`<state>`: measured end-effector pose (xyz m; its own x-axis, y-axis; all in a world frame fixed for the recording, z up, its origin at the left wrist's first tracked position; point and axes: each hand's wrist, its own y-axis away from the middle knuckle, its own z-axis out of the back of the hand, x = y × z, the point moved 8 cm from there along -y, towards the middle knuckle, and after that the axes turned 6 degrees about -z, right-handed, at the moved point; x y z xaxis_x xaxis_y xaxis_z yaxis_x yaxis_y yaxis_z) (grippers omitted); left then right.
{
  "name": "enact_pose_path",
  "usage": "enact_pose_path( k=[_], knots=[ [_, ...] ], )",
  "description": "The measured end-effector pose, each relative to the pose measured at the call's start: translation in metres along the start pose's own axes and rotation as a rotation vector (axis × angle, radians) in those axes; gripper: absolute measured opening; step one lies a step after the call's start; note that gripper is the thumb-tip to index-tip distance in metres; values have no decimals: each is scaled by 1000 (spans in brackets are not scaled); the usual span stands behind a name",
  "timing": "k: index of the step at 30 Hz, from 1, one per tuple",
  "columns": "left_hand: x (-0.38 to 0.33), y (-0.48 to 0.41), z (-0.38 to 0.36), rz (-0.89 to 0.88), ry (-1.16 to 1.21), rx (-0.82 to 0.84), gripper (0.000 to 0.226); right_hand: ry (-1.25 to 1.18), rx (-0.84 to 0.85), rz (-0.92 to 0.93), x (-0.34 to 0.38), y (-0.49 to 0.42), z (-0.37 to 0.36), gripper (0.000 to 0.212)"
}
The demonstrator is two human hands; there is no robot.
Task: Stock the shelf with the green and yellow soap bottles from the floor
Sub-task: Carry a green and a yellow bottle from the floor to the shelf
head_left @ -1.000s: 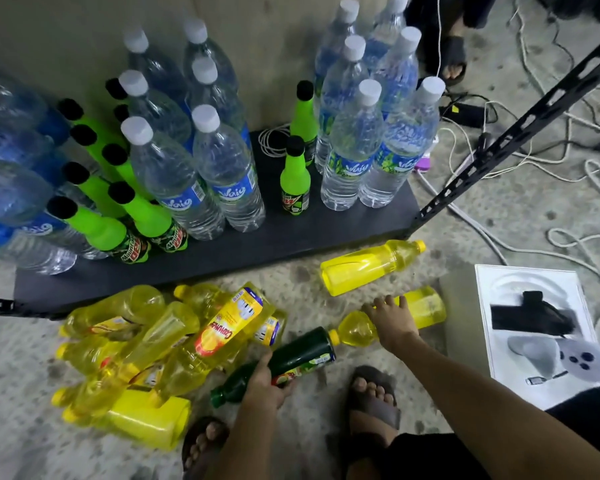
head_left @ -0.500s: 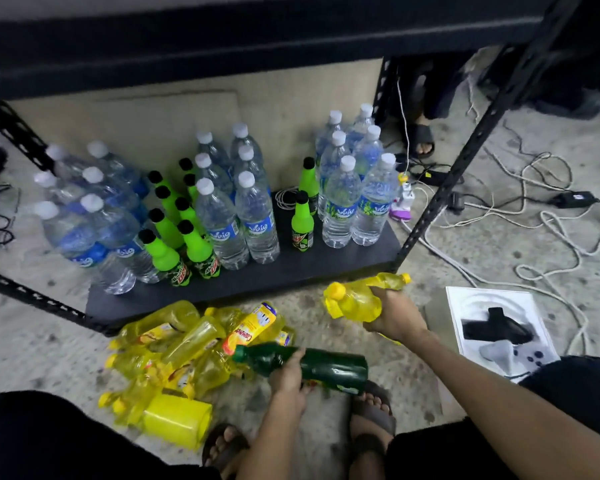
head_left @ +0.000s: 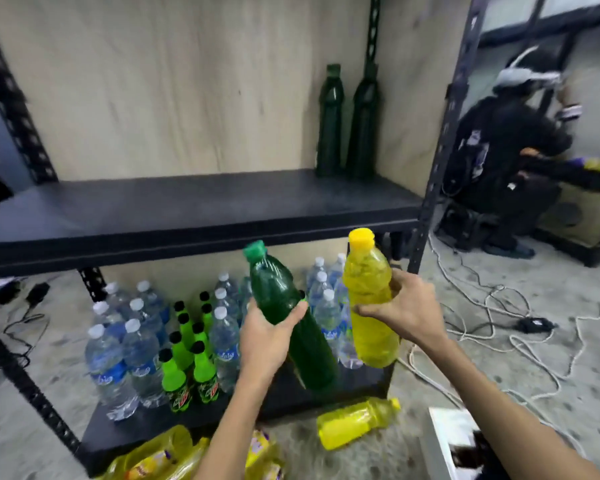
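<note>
Front green bottle [head_left: 274, 289] is deep green with a brighter green cap, and the yellow bottle [head_left: 368, 289] is yellow all over, cap too. Shelf [head_left: 187, 209] is black, back panel [head_left: 187, 81] pale woodgrain. Water bottles [head_left: 106, 368] are clear with white caps and blue labels; soda bottles [head_left: 174, 375] neon green with black caps.

A dark green translucent plastic soap bottle [head_left: 274, 289] with a green cap stands tilted, cap toward the upper left, at the frame's centre, gripped low on its body by the left hand [head_left: 267, 337]. Just right of it, a yellow plastic soap bottle [head_left: 368, 282] with a yellow cap is nearly upright, held around its middle by the right hand [head_left: 406, 306]. Two more dark green bottles [head_left: 329, 123] stand upright side by side at the back right of the black metal shelf board [head_left: 187, 209]. Another yellow bottle [head_left: 357, 424] lies on its side at lower centre-right; a pile of yellow bottles [head_left: 160, 455] lies at the bottom edge.
</note>
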<state>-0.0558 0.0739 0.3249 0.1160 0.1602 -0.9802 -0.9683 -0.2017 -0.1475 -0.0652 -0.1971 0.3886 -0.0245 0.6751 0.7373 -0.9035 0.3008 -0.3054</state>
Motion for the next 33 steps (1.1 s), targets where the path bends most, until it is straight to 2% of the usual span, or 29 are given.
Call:
enact_pose_path(
  k=[2, 6, 9, 12, 16, 21, 24, 30, 33],
  knots=[
    [-67, -15, 3, -169, -64, 18, 40, -86, -23, 41, 35, -17, 32, 50],
    [-182, -42, -1, -449, -154, -22, 47, -174, -193, 85, 89, -56, 90, 41],
    [-237, -78, -19, -561, -173, -40, 52, -172, -271, 96, 118, -92, 109, 43],
    [-269, -129, -45, -586, -177, -40, 58, -136, -331, 90, 138, -135, 112, 51],
    [-282, -206, -83, -553, -216, -69, 65, -119, -373, 45, 140, -198, 97, 59],
    [-258, -282, -126, -438, -278, -20, 67, -115, -390, -86, 125, -262, 79, 58],
    [-248, -315, -144, -411, -269, -6, 65, -90, -397, -116, 119, -292, 71, 64],
    [-247, -342, -172, -456, -290, 28, 68, -128, -380, -128, 110, -324, 55, 51],
    [-244, -344, -178, -508, -288, 45, 67, -118, -396, -135, 104, -330, 48, 57]
  ],
)
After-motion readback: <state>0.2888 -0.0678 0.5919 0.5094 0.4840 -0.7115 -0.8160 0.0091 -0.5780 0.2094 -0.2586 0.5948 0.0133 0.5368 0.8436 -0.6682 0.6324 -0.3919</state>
